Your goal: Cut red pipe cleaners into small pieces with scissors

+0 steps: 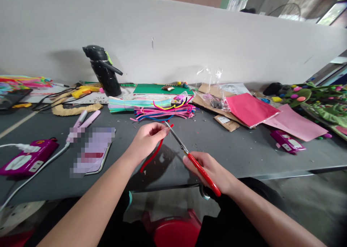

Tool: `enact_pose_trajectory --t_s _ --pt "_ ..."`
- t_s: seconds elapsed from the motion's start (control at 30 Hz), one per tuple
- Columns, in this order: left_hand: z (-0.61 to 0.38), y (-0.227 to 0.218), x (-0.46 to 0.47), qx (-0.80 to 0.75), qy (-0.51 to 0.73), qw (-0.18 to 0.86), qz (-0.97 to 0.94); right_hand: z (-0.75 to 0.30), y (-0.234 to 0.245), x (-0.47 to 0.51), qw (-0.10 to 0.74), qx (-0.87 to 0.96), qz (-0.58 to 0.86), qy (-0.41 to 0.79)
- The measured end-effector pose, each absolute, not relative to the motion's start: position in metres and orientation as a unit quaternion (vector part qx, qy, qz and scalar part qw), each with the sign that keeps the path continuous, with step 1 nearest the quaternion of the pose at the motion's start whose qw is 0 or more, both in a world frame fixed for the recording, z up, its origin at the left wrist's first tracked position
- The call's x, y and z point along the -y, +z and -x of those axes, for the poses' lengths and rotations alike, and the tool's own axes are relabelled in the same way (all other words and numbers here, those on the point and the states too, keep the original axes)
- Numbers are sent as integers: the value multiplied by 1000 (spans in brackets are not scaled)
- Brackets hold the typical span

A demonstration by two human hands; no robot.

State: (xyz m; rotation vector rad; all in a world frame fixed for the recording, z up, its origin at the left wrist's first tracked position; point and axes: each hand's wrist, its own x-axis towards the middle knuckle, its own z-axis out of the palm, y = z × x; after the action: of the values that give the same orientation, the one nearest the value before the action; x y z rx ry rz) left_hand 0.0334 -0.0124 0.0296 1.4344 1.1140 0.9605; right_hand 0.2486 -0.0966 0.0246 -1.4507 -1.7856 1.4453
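My left hand [148, 138] pinches a red pipe cleaner [153, 156] near its top end; the rest of it curves down toward the front edge of the grey table [244, 149]. My right hand [211, 171] grips red-handled scissors [202, 173], whose metal blades [176, 137] point up and left and meet the pipe cleaner's tip beside my left fingertips. Just beyond lies a heap of coloured pipe cleaners [165, 111].
A black flask [104, 70] stands at the back. Coloured paper stack [135, 103], red paper [251, 109], pink paper [295, 124], cardboard, a phone [93, 151], purple marker pens [86, 118], purple devices [28, 160] [287, 141] and a white cable lie around. A white partition wall runs behind.
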Motion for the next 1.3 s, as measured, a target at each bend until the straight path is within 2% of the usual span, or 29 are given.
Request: enact_pose_trajectory --t_s 0.17,0.47,1.3 --pt "-33 29 12 -457 406 521 -596 -247 23 96 209 649 530 504" --pt "-33 26 12 -468 398 505 -607 -249 19 97 184 676 608 372" --pt "-33 27 12 -473 390 490 -620 -252 16 96 187 674 608 375"
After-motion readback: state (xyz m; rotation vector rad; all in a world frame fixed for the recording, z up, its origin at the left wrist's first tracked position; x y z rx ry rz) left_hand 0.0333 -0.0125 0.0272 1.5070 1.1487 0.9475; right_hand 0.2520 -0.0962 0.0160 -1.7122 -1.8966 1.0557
